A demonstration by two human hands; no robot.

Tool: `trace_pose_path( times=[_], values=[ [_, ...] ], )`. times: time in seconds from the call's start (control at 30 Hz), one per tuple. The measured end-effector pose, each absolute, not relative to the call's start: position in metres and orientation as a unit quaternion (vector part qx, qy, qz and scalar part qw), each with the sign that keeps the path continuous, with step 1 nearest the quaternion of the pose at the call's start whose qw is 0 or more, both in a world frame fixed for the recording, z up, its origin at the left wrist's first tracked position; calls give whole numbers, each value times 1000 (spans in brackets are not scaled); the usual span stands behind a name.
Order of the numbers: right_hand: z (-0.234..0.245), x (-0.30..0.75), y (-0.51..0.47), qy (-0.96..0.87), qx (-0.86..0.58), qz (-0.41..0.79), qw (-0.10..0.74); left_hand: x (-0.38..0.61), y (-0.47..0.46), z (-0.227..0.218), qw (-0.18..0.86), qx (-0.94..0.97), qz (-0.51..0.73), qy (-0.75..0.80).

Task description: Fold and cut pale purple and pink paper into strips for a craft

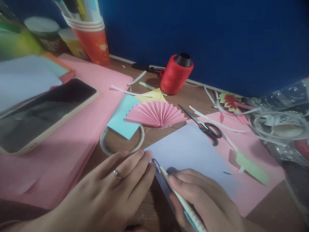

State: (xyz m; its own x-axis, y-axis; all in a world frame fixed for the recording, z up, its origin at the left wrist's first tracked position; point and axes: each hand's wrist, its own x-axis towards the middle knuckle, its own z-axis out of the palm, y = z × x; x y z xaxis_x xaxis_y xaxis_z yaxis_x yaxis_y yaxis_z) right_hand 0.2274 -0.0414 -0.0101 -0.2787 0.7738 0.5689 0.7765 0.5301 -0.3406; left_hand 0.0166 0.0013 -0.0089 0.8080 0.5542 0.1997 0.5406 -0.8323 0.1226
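Note:
My left hand [125, 183] lies with its fingers stretched out, the fingertips on the left corner of a pale lavender sheet of paper [190, 151]. A ring sits on one finger. My right hand [200, 196] grips a slim white pen [173, 187], its dark tip at the sheet's left edge, close to my left fingertips. Just beyond the sheet stands a pleated pink paper fan [156, 114]. Scissors [205, 126] with black handles lie at the sheet's far right edge. A light blue paper piece [125, 116] rests partly over a clear tape ring [104, 145].
A phone [48, 112] lies on a stack of pink paper [101, 83] at left. A red thread spool [177, 75] and a red cup of pens [93, 45] stand near the blue wall. White paper strips [217, 122] and clear plastic [285, 96] are at right.

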Motion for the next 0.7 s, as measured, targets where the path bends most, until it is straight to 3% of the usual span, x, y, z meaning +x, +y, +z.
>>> trace_pose_path(
  times=[0.43,0.7],
  values=[
    [-9,232,-46,-817,-477,-12,324,17,-1,-9,31,950,117,287],
    [-13,227,-47,-788,-504,-25,352,15,0,-10,28,953,112,281]
  ],
)
